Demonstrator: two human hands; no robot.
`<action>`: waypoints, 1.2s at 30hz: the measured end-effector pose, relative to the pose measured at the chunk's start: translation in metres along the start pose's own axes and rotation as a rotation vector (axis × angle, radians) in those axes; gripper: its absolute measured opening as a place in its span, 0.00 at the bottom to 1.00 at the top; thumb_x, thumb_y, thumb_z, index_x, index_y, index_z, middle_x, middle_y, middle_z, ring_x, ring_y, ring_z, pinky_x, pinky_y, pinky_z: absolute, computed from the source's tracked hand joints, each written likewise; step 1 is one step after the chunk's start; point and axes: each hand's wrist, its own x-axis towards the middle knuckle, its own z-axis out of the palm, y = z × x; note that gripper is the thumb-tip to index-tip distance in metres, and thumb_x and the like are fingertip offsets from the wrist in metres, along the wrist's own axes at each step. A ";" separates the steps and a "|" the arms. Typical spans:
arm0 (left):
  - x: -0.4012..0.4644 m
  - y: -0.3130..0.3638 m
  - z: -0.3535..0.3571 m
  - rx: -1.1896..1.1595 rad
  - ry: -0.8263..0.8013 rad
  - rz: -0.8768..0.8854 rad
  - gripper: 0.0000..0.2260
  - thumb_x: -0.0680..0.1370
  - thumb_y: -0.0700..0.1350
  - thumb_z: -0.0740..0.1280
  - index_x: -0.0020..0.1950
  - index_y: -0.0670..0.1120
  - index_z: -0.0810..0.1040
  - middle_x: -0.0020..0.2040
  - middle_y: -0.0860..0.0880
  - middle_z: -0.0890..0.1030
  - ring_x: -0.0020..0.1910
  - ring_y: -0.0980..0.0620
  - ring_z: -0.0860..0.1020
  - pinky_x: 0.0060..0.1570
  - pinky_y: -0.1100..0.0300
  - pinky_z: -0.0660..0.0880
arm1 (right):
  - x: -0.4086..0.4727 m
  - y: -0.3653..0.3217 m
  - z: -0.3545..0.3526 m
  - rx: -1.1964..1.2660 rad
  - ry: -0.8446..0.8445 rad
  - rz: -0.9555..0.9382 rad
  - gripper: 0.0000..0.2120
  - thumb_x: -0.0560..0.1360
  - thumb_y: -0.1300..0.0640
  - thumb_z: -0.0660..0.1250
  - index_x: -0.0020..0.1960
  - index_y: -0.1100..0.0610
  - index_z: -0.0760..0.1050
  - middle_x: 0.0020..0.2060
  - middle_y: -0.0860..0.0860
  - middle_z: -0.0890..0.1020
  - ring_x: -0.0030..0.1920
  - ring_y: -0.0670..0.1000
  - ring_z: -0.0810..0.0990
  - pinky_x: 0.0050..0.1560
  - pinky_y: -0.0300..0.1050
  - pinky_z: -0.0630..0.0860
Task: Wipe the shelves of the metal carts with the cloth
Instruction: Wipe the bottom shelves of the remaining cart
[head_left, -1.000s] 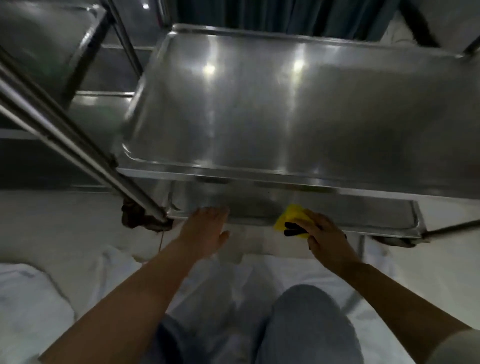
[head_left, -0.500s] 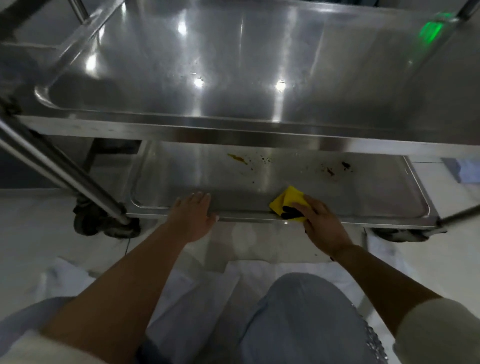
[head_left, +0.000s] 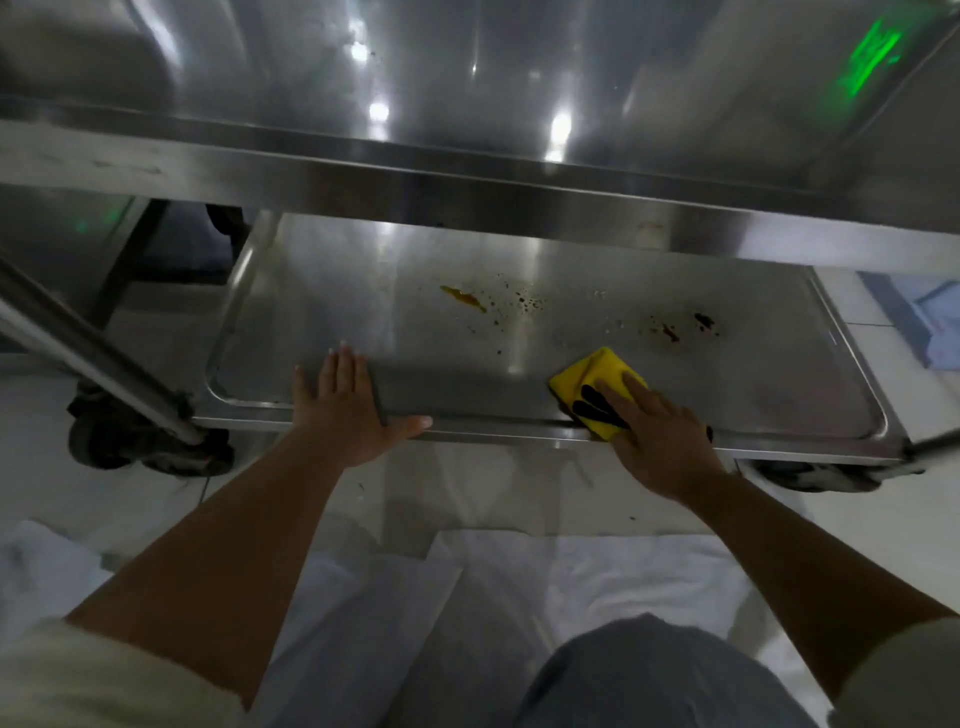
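Observation:
A steel cart's bottom shelf (head_left: 322, 291) lies low in front of me, under its upper shelf (head_left: 467, 104). Orange and dark brown stains (head_left: 524, 300) dot the bottom shelf's middle and right. A folded yellow cloth with black marks (head_left: 597, 382) lies at the shelf's front edge, right of centre. My right hand (head_left: 654, 431) presses flat on the cloth with straight fingers. My left hand (head_left: 348, 410) rests flat on the shelf's front rim, fingers spread, holding nothing.
A slanted steel post (head_left: 93, 364) of another cart crosses at the left, above a dark caster (head_left: 130, 441). Another caster (head_left: 821, 475) sits under the shelf's right corner. White sheets (head_left: 571, 582) cover the floor under my knees. A blue cloth (head_left: 930, 322) lies far right.
My view has dropped below the upper shelf, so the stained bottom shelf shows in full. My right hand has pushed the cloth a little farther onto the shelf. My left hand stays on the rim.

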 end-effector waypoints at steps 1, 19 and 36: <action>0.002 -0.002 0.004 -0.009 0.007 0.007 0.58 0.60 0.81 0.37 0.76 0.40 0.35 0.78 0.41 0.36 0.77 0.44 0.37 0.73 0.38 0.40 | -0.001 -0.006 0.005 -0.035 0.021 0.010 0.29 0.78 0.41 0.50 0.76 0.40 0.46 0.78 0.50 0.49 0.74 0.59 0.58 0.68 0.61 0.61; 0.019 -0.020 0.011 -0.063 0.068 0.099 0.59 0.58 0.80 0.36 0.77 0.41 0.38 0.79 0.43 0.39 0.77 0.47 0.38 0.74 0.42 0.41 | 0.038 -0.058 -0.001 -0.066 0.073 -0.410 0.25 0.77 0.34 0.40 0.72 0.35 0.39 0.78 0.47 0.45 0.76 0.54 0.53 0.70 0.56 0.61; 0.009 -0.020 0.019 -0.199 0.262 -0.059 0.61 0.55 0.79 0.32 0.77 0.40 0.37 0.78 0.41 0.36 0.76 0.42 0.36 0.72 0.37 0.37 | 0.073 -0.179 0.010 -0.046 0.186 -0.242 0.25 0.78 0.35 0.43 0.75 0.35 0.48 0.78 0.46 0.50 0.75 0.55 0.55 0.66 0.59 0.61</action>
